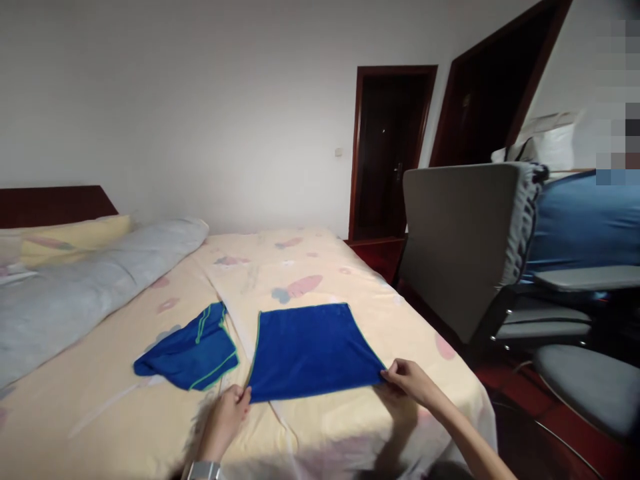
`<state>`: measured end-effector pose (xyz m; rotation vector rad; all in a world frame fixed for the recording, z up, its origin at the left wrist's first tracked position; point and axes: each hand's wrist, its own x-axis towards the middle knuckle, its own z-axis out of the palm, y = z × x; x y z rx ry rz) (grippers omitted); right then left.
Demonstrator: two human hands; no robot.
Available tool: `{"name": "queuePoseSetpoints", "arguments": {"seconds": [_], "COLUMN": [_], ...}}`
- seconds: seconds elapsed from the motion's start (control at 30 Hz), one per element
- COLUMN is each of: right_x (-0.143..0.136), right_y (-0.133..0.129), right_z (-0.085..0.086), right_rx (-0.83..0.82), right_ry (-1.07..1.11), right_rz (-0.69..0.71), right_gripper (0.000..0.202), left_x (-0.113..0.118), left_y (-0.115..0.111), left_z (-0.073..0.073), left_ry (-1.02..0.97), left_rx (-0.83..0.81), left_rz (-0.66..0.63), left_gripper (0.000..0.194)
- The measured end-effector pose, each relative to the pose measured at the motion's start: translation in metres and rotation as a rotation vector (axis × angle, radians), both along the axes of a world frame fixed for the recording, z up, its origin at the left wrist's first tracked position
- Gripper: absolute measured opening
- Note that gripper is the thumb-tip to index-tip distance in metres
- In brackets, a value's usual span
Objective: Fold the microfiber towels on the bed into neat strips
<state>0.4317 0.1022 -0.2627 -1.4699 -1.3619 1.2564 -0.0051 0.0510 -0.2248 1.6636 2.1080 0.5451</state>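
Observation:
A blue cloth with thin green edging is spread out flat on the bed, its near edge stretched between my two hands. My left hand pinches its near left corner. The near right corner is pinched between the fingertips of my right hand, slightly above the sheet. Just left of it lies a second blue cloth with green edging, crumpled and partly folded over itself; neither hand touches it.
The bed has a yellow patterned sheet. A rolled grey quilt and a yellow pillow lie at the left. To the right stand a grey reclined chair, a grey stool and a person in blue. A dark door is behind.

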Motion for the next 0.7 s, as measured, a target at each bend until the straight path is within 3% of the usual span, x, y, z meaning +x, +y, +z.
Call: {"name": "queuePoseSetpoints", "arguments": {"seconds": [0.17,0.27,0.33,0.47,0.57,0.63,0.7], "right_x": [0.001,0.002,0.004,0.001,-0.024,-0.058,-0.099], "right_y": [-0.009,-0.023,-0.034,-0.053,-0.056,-0.052,-0.045], "right_z": [-0.004,-0.007,-0.008,0.003,0.027,0.043,0.050], "right_rx": [0.008,0.010,0.055,0.302,0.571,0.695,0.739], "right_ry": [0.037,0.051,-0.055,-0.579,-0.826,-0.819,-0.770], "right_rz": [-0.094,-0.067,-0.053,-0.087,-0.059,0.097,0.309], "right_gripper": [0.043,0.040,0.029,0.005,0.016,0.023,0.033], "left_x": [-0.009,-0.010,-0.011,-0.008,0.012,0.035,0.059], "left_y": [0.003,-0.005,-0.014,-0.031,-0.031,-0.021,-0.007], "left_z": [-0.016,-0.026,-0.028,-0.011,0.013,0.023,0.020], "left_ry": [-0.199,-0.211,-0.188,0.032,0.131,0.143,0.181], "left_rx": [0.085,0.154,0.175,0.234,0.394,0.444,0.457], "left_rz": [-0.014,-0.025,-0.045,-0.114,-0.260,-0.427,-0.603], "left_gripper": [0.030,0.031,0.025,0.013,0.018,0.019,0.024]}}
